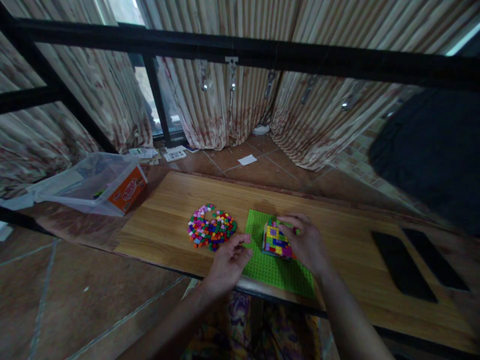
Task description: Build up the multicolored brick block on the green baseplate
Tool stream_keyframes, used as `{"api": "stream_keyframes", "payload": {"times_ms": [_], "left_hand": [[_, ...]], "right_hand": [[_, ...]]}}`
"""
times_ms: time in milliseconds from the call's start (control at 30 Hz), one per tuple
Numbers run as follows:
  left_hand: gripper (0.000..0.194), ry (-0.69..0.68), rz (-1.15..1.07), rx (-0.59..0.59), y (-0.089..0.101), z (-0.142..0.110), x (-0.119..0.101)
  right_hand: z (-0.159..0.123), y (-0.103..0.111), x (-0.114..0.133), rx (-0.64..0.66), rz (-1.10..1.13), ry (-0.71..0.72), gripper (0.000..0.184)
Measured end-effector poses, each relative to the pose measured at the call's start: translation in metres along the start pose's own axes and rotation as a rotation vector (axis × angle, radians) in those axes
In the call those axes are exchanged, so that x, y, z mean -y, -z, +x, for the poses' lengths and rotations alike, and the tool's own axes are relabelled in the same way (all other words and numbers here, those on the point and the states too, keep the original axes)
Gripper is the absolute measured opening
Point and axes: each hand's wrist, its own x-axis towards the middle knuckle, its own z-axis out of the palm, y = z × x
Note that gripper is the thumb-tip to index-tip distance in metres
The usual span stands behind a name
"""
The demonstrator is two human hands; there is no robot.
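A green studded baseplate [258,270] lies on the wooden table, with a block of stacked multicoloured toy bricks [276,242] standing on it. My right hand [305,242] is at the top right of this block, its thumb and fingers bent together against the upper edge. Whatever its fingertips hold, if anything, is too small to make out. Over the left edge of the baseplate hovers my left hand [230,260], fingers loosely curled with thumb and index apart, and nothing visible between them. Close to its left spreads a pile of loose small toy bricks [210,230].
A clear plastic bin [93,175] with an orange label sits on the floor left of the table [157,220]. Two dark flat slabs, one a black phone-like rectangle [403,265], lie at the right. A black metal bar [240,47] crosses before striped curtains [225,105].
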Motion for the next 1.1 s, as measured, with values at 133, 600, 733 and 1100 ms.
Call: {"api": "stream_keyframes", "payload": {"times_ms": [133, 600, 733, 1100], "left_hand": [[0.037, -0.089, 0.115, 0.026, -0.016, 0.028, 0.002], [0.04, -0.305, 0.315, 0.161, -0.043, 0.055, 0.005], [0.044, -0.32, 0.337, 0.164, -0.045, 0.052, 0.005], [0.046, -0.352, 0.485, 0.133, -0.048, 0.051, 0.008]], "right_hand": [[0.01, -0.009, -0.006, 0.083, 0.015, 0.031, 0.026], [0.02, -0.01, -0.012, 0.201, 0.195, -0.034, 0.02], [0.019, -0.011, -0.011, 0.208, 0.225, -0.05, 0.02], [0.025, -0.012, -0.016, 0.306, 0.281, -0.162, 0.023]]}}
